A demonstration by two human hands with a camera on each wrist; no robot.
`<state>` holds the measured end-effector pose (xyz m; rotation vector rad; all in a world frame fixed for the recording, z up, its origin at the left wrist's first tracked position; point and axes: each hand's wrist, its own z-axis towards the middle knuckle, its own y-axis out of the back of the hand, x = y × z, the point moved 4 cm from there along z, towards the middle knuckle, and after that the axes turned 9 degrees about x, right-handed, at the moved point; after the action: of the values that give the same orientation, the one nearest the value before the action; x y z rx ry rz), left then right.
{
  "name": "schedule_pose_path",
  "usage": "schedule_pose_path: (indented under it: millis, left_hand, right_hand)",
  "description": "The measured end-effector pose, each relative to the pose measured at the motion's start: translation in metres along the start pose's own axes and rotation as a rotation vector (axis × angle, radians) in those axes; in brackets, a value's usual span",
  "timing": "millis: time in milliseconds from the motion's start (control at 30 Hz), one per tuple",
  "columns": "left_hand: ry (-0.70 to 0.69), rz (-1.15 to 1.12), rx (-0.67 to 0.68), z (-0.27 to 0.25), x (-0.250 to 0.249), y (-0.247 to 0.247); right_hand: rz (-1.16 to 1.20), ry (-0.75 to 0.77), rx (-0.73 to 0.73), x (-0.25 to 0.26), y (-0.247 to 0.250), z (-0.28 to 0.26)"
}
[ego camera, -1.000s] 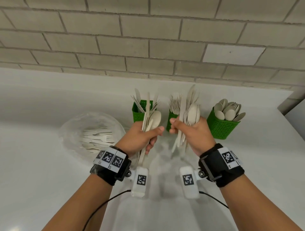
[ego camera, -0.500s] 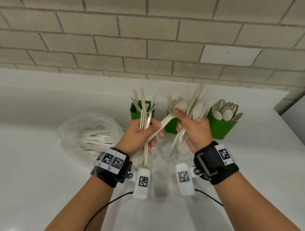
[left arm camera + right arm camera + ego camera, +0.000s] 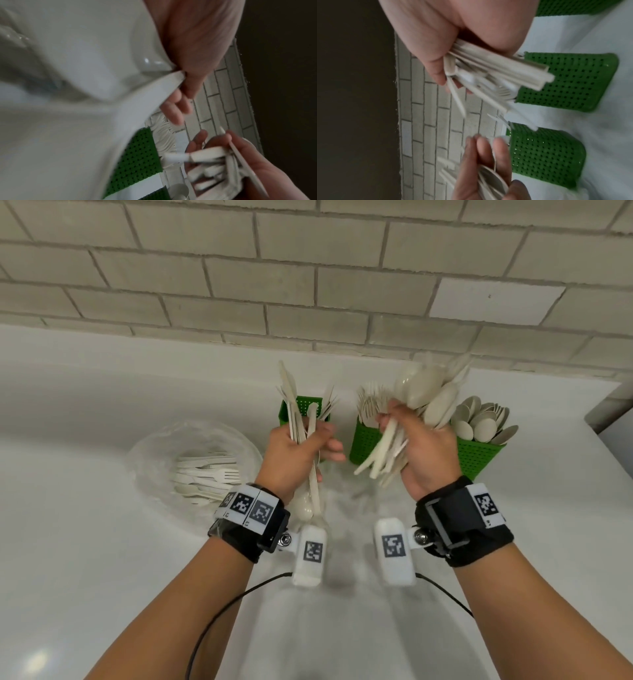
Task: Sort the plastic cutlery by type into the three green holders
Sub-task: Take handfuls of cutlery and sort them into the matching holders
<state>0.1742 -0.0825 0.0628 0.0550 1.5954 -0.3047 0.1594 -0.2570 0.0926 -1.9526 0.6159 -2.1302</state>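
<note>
The plastic cutlery is divided between your two hands, the three green holders and a clear plastic bag. Your left hand grips a bundle of knives and a spoon, fingers curled round the handles, knife tips pointing up and the spoon bowl hanging below the wrist. Your right hand grips a fan of mixed pieces, with spoon bowls and knife tips up and handles splayed down toward the table. Both hands are held above the table, just in front of the holders and apart from each other. The left holder contains knives. The middle holder contains forks. The right holder contains spoons. All three stand upright in a row near the brick wall. The clear plastic bag lies left of the holders with forks and other pieces inside it.
</note>
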Motion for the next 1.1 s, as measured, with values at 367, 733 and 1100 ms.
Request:
schedule_pose_path:
  millis: [367, 733, 1100]
  left_hand:
    - [-0.221, -0.341, -0.372, 0.014, -0.029, 0.015]
    - [-0.097, -0.040, -0.130, 0.003, -0.010, 0.025]
    - [0.018, -0.088, 0.126, -0.005, -0.005, -0.026]
  right_hand:
    - [-0.265, -0.310, 0.320, -0.052, 0.002, -0.035]
    - [-0.043, -0.218, 0.108, -0.014, 0.011, -0.012]
    - [0.160, -0.119, 0.307, -0.004, -0.021, -0.013]
